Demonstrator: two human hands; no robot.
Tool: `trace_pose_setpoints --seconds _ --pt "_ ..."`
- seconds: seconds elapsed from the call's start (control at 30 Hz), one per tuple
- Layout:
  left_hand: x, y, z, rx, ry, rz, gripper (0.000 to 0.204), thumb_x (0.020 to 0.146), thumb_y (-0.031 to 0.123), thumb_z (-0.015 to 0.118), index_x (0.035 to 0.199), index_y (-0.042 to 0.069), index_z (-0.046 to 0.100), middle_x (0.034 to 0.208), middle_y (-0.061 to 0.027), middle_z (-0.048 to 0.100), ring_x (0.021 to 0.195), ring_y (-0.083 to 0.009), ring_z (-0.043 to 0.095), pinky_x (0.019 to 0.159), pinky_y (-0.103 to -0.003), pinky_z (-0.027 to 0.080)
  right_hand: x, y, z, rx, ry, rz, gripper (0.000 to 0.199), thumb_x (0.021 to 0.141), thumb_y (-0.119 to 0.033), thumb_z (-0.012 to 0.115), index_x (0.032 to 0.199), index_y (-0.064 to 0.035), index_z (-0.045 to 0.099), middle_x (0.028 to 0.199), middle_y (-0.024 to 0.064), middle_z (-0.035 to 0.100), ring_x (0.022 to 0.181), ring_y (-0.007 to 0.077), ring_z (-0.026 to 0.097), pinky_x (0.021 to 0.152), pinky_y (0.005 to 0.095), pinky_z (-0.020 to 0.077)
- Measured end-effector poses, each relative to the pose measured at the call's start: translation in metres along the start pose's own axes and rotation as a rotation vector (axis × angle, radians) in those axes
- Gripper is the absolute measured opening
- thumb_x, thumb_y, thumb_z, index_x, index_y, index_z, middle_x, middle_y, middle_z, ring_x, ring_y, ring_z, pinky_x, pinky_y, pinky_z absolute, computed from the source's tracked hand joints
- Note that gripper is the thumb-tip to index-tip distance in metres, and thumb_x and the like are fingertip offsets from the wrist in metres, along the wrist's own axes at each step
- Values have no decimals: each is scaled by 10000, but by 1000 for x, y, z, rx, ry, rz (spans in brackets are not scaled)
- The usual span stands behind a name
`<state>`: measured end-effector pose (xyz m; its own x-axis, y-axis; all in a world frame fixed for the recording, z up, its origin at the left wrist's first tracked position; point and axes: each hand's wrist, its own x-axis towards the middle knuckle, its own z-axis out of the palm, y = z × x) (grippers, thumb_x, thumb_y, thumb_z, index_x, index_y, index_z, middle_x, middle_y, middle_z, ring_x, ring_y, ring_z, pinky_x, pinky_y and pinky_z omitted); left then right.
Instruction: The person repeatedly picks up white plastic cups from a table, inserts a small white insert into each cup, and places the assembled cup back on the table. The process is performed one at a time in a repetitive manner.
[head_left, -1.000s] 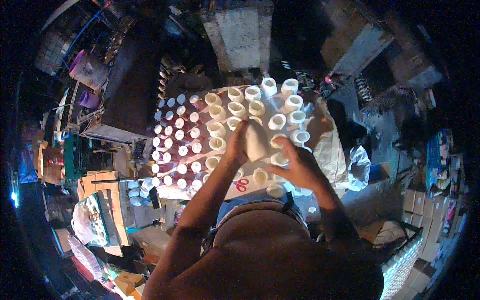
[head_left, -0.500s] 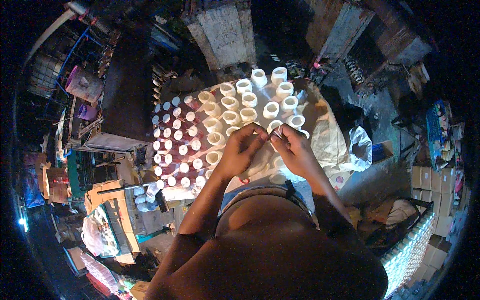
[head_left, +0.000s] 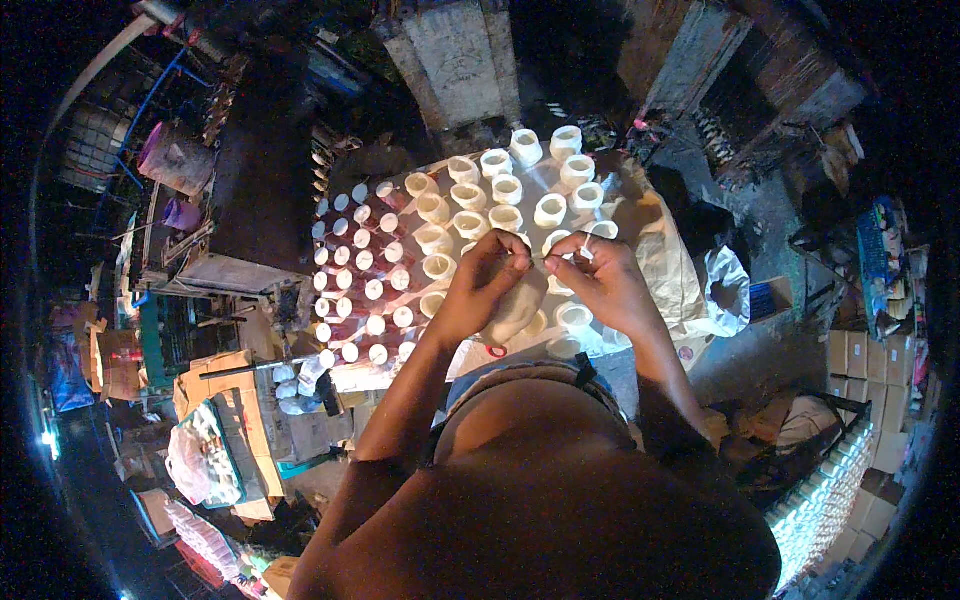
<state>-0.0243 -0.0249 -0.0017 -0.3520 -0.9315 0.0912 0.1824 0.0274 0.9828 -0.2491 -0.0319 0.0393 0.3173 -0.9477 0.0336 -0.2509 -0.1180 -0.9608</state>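
Note:
Above the near part of the table, my left hand is closed, with thumb and fingertips pinched together. Facing it, my right hand pinches thumb against forefinger, a small gap away. Whatever the fingertips hold is too small to make out. Beneath and between the hands sits a pale, smooth, rounded lump, partly hidden by my left hand. Around and beyond them stand rows of cream-white, open-topped round pots. At the left are rows of red cylinders with white round tops.
Brown paper covers the table's right side, beside a crumpled white bag. A small red ring lies near the front edge. A dark cabinet stands left. Stacked cartons and a rack of white pieces are at right.
My right hand's fingertips have drawn slightly away from the left hand's, and its fingers have opened out a little. The whole view has shifted slightly; the pots and cylinders keep their places.

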Motion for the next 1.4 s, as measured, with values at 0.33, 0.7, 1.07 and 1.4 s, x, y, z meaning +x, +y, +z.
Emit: trace_pose_setpoints --seconds 0.33,0.7,1.07,1.4 --pt "-15 18 0 -100 72 22 664 840 197 859 1405 -4 574 1326 -144 667 1241 -208 599 1079 -362 461 -6 -40 -5 -184 148 -160 116 912 -106 761 984 -30 711 846 58 705 761 161 654 671 319 503" --pt "-17 32 9 411 145 236 484 837 60 816 1293 -13 670 1255 -156 717 1140 -263 674 998 -376 515 -7 -72 4 -672 183 -553 116 831 -157 775 905 -130 689 875 74 632 769 295 655 696 421 512" --pt "-16 34 7 482 134 361 697 728 123 897 1352 3 611 1273 -165 698 1150 -316 669 983 -398 521 0 -69 10 -767 136 -560 109 822 -147 770 887 -118 687 877 61 639 795 293 652 743 421 495" --pt "-17 20 8 428 116 342 794 709 152 925 1395 37 541 1297 -167 676 1178 -329 656 990 -410 520 6 -64 -3 -616 -75 -411 121 847 -148 758 930 -90 693 873 85 662 800 318 657 752 433 497"
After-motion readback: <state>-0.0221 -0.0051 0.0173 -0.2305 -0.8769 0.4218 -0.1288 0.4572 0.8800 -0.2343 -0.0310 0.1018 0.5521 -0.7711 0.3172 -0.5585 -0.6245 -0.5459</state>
